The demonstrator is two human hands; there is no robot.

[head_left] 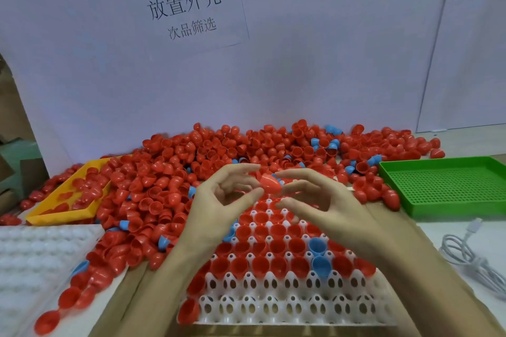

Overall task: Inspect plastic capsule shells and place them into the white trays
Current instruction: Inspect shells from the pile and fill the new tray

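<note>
Red capsule shell (271,184) sits up in the air between both hands, above the white tray (284,301). The left hand (219,199) pinches it with thumb and pointer finger; the other fingers spread wide. The right hand (325,205) touches its far side with its fingertips. The shell's long side slants, with its pointed end down and to the right. The paper sign (183,5) on the wall reads "放置外壳" and "次品筛选".

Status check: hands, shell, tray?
Both hands, left and right, pinch one red shell above the white tray. Tray's near rows unfilled. Nothing blocking.
</note>
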